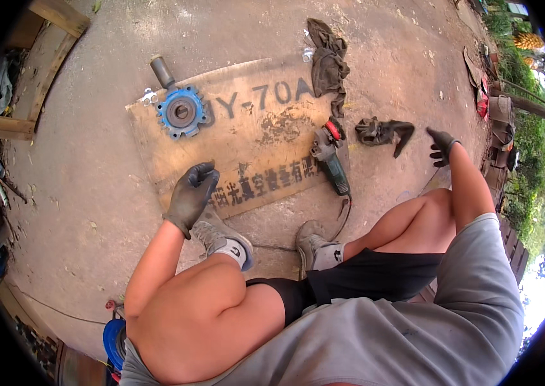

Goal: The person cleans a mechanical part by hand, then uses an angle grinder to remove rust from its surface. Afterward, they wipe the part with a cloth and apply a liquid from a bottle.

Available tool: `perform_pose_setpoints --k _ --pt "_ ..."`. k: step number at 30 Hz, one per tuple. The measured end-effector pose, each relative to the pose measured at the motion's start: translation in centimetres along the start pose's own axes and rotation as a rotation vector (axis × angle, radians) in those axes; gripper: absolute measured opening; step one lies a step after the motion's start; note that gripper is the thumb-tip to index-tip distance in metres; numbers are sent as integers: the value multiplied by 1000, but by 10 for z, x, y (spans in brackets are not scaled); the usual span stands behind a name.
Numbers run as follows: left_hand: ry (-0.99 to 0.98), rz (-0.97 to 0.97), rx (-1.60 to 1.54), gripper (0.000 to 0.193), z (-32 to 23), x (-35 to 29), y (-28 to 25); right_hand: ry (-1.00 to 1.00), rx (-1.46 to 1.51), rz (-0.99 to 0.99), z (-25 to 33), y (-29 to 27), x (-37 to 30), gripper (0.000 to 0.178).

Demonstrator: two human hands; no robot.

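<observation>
My left hand (190, 195), in a dark glove, hovers over the near left edge of a wooden board (240, 141) lying on the ground. Its fingers are curled together, and I see nothing in them. My right hand (443, 147), gloved too, is held out to the right with the index finger stretched and the others apart, holding nothing. Closest to it on the ground lies a crumpled dark glove or cloth (381, 132). An angle grinder (330, 157) with a red guard rests on the board's right edge. A blue toothed metal part (181, 112) with a dark round centre sits at the board's far left.
A metal cylinder (162, 71) stands beside the blue part, near small shiny pieces (149, 97). A dirty brown rag (330, 64) lies across the board's far right corner. The grinder's cord (345, 215) runs toward my shoes (313, 244). Wooden framing (54, 71) borders the left.
</observation>
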State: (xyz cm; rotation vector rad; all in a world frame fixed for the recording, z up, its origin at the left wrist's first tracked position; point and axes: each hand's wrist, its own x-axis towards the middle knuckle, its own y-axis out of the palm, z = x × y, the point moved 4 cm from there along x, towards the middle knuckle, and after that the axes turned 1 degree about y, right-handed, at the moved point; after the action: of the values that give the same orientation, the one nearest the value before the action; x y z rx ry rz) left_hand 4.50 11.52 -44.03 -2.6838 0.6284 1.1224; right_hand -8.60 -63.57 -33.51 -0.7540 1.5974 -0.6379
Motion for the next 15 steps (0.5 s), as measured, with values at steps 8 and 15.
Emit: perform_pose_setpoints --k 8,15 --pt "150 59 27 60 -8 24 10 -1024 -396 -94 122 104 -184 136" --pt "-10 391 -1189 95 -49 28 71 -1789 -94 218 135 373 -430 94"
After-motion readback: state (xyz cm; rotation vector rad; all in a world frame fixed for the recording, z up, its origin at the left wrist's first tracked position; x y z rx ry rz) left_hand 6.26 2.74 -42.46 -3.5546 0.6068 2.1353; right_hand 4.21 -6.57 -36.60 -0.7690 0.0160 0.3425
